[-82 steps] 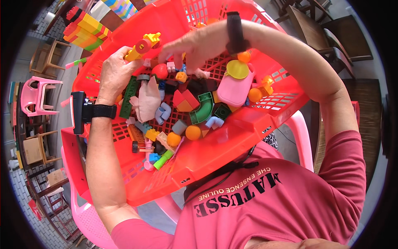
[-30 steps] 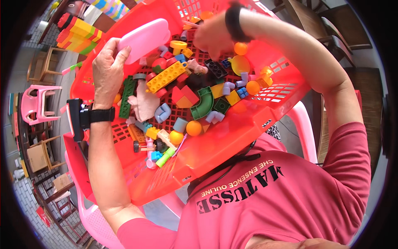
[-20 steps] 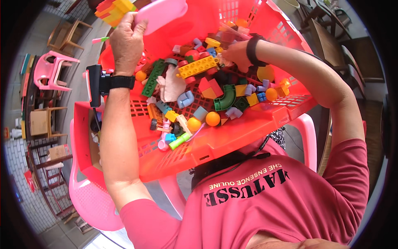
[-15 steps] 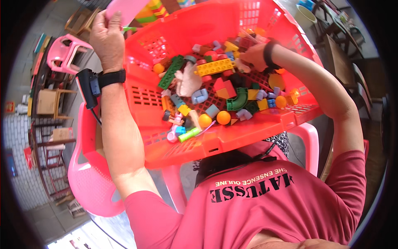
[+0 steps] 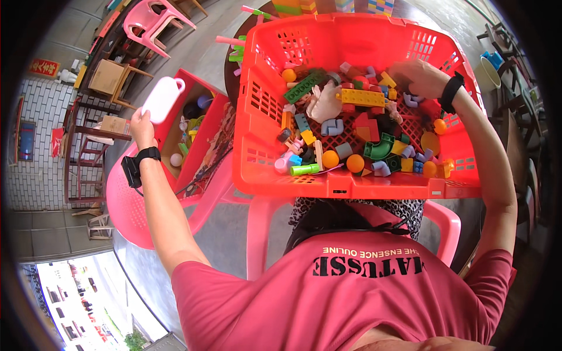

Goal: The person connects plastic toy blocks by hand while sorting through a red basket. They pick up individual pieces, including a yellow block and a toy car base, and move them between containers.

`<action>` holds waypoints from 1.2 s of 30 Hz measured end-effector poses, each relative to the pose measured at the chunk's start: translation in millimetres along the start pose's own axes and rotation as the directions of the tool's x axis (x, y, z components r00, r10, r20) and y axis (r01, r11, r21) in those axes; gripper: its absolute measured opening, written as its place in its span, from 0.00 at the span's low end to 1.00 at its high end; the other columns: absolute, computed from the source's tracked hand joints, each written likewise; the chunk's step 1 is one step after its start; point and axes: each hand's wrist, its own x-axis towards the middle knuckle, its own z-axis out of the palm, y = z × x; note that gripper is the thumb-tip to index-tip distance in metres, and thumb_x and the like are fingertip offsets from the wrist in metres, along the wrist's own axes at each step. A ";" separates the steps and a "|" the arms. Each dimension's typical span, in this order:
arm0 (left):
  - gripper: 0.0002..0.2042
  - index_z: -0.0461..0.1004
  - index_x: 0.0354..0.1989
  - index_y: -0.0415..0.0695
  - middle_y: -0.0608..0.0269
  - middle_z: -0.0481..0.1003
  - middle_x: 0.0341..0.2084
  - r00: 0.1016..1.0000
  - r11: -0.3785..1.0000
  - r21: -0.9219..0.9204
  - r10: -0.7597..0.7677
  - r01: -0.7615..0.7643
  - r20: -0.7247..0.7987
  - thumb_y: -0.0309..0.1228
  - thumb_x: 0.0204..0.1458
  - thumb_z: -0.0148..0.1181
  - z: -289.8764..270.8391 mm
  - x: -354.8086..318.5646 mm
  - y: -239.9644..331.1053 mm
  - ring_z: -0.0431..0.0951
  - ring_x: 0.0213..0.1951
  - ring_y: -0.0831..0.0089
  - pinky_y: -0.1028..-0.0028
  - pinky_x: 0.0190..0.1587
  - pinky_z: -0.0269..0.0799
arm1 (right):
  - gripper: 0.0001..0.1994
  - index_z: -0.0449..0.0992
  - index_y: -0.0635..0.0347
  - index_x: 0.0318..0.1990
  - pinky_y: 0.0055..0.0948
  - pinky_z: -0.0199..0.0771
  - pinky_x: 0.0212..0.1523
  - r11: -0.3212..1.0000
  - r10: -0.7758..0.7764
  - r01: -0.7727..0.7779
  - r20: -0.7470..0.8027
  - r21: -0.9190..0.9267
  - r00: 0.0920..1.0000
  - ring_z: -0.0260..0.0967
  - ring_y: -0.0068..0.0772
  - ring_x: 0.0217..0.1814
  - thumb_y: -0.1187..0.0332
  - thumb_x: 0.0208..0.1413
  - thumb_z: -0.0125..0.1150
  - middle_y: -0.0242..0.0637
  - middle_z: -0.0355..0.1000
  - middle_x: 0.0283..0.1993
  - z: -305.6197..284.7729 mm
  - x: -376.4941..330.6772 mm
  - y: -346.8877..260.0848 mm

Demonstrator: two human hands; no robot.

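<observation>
Out to the left, my left hand [image 5: 142,130] is closed on a flat, pale pink plastic piece with a looped end [image 5: 164,100], held above the edge of a red box [image 5: 182,79]. A large red plastic basket [image 5: 357,188] stands in front of me, full of loose toys. My right hand [image 5: 422,79] is inside it at the far right, fingers loosely bent over the toys; nothing shows in its grasp. Nearby lie a yellow toy block [image 5: 362,97] and a pale blue bent tube [image 5: 412,100]. A dark green brick [image 5: 304,86] and a white toy bird [image 5: 324,103] lie further left.
The red box, with balls and small toys inside, sits by a pink chair [image 5: 132,202]. Behind the basket, stacked coloured blocks [image 5: 380,7] stand on a dark round table [image 5: 410,8]. Another pink chair [image 5: 153,29] is at the far left, a white bucket [image 5: 487,75] at right.
My left hand has swung left and down, carrying the pale pink piece away from the basket's far left corner toward the red box. My right hand has moved right within the basket.
</observation>
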 end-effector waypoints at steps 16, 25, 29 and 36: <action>0.21 0.72 0.48 0.43 0.52 0.74 0.41 0.028 0.382 -0.186 0.491 -0.905 0.871 0.38 0.46 0.63 219.0 -198.2 249.1 0.74 0.45 0.55 0.61 0.47 0.70 | 0.15 0.69 0.64 0.45 0.40 0.67 0.45 0.996 -0.050 0.069 -0.298 0.054 0.953 0.67 0.47 0.43 0.65 0.53 0.56 0.45 0.66 0.40 -19.7 -6.3 -21.3; 0.24 0.73 0.42 0.46 0.52 0.70 0.43 0.040 0.418 -0.189 0.482 -0.889 0.876 0.38 0.33 0.71 253.9 -220.0 220.0 0.74 0.46 0.53 0.59 0.46 0.71 | 0.15 0.73 0.64 0.48 0.36 0.70 0.50 0.939 -0.014 0.178 -0.482 0.295 0.876 0.69 0.45 0.49 0.65 0.56 0.57 0.46 0.70 0.47 -18.0 0.3 -24.2; 0.20 0.74 0.41 0.49 0.49 0.68 0.47 0.027 0.428 -0.194 0.458 -0.883 0.888 0.32 0.34 0.66 259.6 -211.0 219.9 0.73 0.46 0.49 0.55 0.49 0.69 | 0.14 0.73 0.64 0.47 0.34 0.70 0.50 0.931 0.013 0.166 -0.484 0.326 0.875 0.70 0.44 0.49 0.66 0.55 0.58 0.45 0.71 0.47 -13.3 4.0 -25.8; 0.24 0.70 0.46 0.50 0.47 0.67 0.41 0.120 0.517 -0.159 0.465 -0.841 0.877 0.30 0.34 0.65 268.3 -214.8 226.7 0.74 0.43 0.45 0.57 0.47 0.72 | 0.14 0.73 0.66 0.47 0.33 0.71 0.48 0.890 0.108 0.130 -0.478 0.437 0.872 0.72 0.40 0.47 0.67 0.55 0.58 0.43 0.72 0.43 -8.5 10.6 -28.4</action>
